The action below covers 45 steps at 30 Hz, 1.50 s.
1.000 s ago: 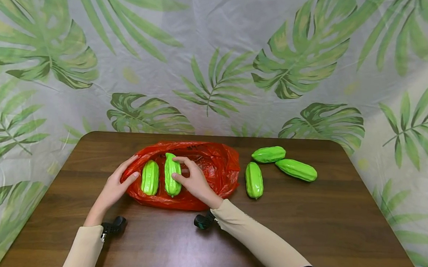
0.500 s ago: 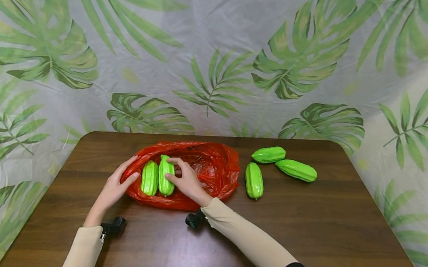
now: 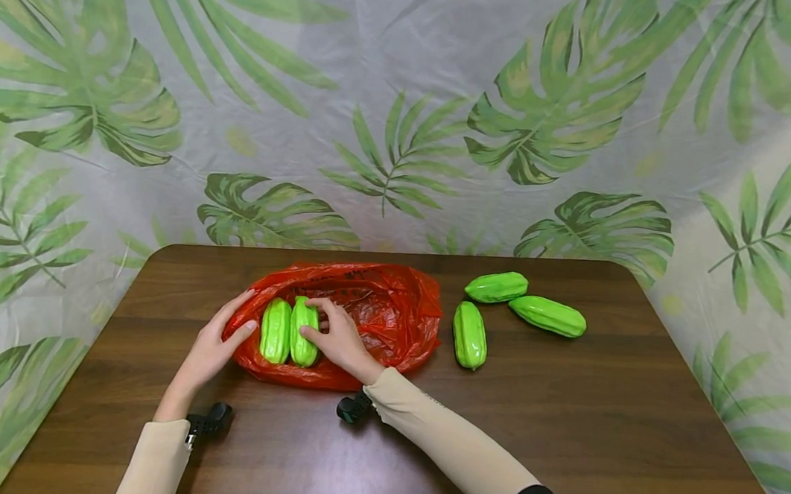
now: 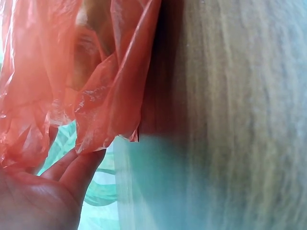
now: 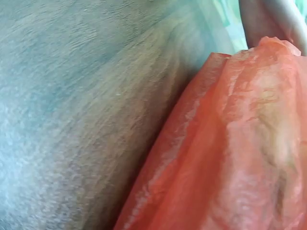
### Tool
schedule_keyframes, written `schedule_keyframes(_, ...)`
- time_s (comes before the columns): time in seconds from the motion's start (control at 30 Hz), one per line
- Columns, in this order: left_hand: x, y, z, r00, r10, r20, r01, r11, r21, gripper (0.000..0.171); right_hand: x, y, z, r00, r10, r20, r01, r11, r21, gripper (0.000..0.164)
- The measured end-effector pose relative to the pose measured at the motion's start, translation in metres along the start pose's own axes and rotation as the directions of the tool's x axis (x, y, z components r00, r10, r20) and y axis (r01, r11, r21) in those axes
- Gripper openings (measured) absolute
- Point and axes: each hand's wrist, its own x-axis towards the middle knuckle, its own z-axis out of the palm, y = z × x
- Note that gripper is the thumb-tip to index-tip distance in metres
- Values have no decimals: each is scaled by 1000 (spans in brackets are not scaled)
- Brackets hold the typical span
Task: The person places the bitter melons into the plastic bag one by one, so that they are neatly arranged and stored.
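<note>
While two hands work at one red plastic bag, I count five green fruits: two inside it, three out on the brown table (image 3: 561, 412). The red plastic bag (image 3: 422, 308) lies on its side, mouth spread wide, thin and crinkled, with dark print inside its far wall. In its left part sit the outer fruit (image 3: 275, 332) and the inner fruit (image 3: 305, 339), side by side, so close I can't tell whether they touch.

The right hand (image 3: 343, 341) has the inner fruit between thumb and fingers, parted only as wide as the fruit. The left hand (image 3: 209, 349) grips the bag's left edge, thumb over the rim.

All five are bright, glossy, long and ridged, narrowing toward the ends. Right of the bag, the near fruit (image 3: 470, 336) points toward the person; beyond it lie the far fruit (image 3: 497, 287) and the rightmost fruit (image 3: 548, 315), near each other and slanted.
</note>
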Motion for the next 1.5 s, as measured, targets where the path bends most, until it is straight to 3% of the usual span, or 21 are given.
schedule_keyframes(0.2,-1,1,0,1000,-8,6,8,1000,-1,55,-2,2,1,1000,3,-2,-3,999,-49,41)
schedule_keyframes(0.47,-2,2,0,1000,-19,14,20,1000,-16,56,-4,1,-5,1000,8,-18,-9,1000,-12,41)
schedule_keyframes(1.23,1,5,-2,999,46,-10,-46,999,-23,55,-13,-7,-36,1000,27,9,-28,993,117,39)
schedule_keyframes(1.5,1,6,-2,999,49,-9,-49,998,-24,55,-34,-46,-64,1000,15,26,-20,985,169,38)
